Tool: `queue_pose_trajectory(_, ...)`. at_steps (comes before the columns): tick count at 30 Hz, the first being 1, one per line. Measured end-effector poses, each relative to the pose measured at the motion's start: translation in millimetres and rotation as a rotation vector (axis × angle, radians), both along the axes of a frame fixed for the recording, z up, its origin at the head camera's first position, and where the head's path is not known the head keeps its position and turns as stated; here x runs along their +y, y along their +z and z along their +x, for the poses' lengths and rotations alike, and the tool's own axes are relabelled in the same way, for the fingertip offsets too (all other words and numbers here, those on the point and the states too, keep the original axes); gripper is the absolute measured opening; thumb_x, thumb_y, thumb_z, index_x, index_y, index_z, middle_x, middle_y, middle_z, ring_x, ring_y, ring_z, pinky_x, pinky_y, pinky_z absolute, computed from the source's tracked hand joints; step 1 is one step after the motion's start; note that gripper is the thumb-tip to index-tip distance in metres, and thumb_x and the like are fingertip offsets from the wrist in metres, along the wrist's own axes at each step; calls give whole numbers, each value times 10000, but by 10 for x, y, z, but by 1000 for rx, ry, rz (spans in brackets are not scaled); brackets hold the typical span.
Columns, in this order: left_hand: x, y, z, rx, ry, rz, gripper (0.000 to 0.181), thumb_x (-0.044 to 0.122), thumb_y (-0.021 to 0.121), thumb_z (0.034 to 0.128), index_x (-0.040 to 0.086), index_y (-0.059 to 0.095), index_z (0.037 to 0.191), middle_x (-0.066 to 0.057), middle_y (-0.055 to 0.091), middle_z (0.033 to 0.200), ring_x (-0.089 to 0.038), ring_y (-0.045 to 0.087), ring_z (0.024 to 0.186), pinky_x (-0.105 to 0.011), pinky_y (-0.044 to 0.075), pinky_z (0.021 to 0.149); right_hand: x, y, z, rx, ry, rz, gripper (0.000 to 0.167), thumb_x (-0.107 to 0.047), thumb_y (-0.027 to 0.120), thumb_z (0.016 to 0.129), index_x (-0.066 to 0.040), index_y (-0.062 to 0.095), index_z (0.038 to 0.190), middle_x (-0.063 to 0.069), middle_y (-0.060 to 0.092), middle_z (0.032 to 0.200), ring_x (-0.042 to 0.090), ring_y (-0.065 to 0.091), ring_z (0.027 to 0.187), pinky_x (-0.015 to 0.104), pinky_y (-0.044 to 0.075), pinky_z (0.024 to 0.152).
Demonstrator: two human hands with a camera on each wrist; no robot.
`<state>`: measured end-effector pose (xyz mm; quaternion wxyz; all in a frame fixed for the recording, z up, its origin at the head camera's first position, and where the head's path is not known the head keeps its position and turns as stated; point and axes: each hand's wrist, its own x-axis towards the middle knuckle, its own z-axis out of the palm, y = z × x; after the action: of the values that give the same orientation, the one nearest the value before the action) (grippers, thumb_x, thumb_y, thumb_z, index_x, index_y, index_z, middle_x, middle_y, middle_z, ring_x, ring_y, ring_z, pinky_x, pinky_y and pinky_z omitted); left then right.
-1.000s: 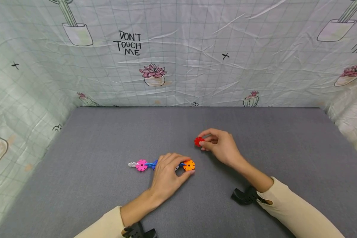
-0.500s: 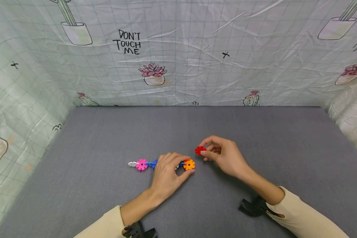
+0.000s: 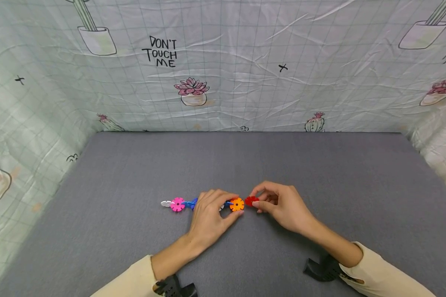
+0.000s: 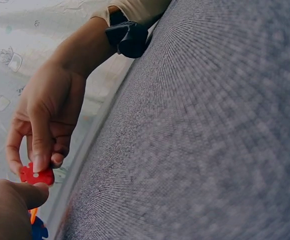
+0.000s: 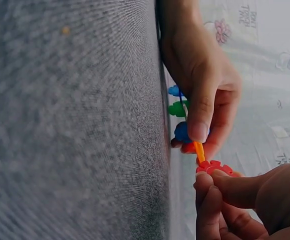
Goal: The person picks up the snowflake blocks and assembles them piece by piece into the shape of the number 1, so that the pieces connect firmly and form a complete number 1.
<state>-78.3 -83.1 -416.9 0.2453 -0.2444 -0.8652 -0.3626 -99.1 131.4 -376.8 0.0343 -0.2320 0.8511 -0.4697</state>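
Observation:
A chain of notched plastic discs lies across the grey table in the head view, with a white disc (image 3: 165,203) and a pink disc (image 3: 177,204) at its left end. My left hand (image 3: 212,210) covers its middle and grips the right end, where an orange disc (image 3: 237,204) shows between thumb and forefinger. Blue (image 5: 183,132) and green (image 5: 176,109) discs of the chain appear in the right wrist view. Between thumb and forefinger my right hand (image 3: 282,204) pinches a red disc (image 3: 251,201), tilted, right beside the orange one. Whether their edges touch I cannot tell.
The grey tabletop (image 3: 134,165) extends around both hands. A printed cloth (image 3: 238,82) hangs along the back edge and the sides. Each wrist wears a black camera mount, such as the right one (image 3: 323,268) by the beige sleeve (image 3: 383,270).
My right hand has come toward the front with the red disc, from behind the chain to level with the orange disc's right edge. The left hand and chain stay put.

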Motion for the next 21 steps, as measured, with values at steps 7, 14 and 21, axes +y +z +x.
queue_pose_trajectory(7,0,1,2,1,0,-1,350,276,863,709,109,726,985,49,668,899,-105,583,810,-289,388,706,-23,-28,19,23,17,-1,196,-24,750,808,-155,680,936,-34,670,713,119,621,560,263,484,499)
queue_pose_trajectory(14,-1,5,5,-8,-1,2,345,284,856,718,107,727,986,47,674,899,-106,586,813,-290,387,717,-75,-45,40,82,3,7,194,-39,762,797,-162,687,927,-55,672,715,93,609,548,255,486,494)
queue_pose_trajectory(21,-7,-3,-2,1,-1,4,349,302,847,719,115,728,987,57,677,895,-102,586,806,-285,386,710,-96,-52,49,139,-8,0,206,-27,773,780,-162,692,914,-59,675,713,79,615,552,250,486,490)
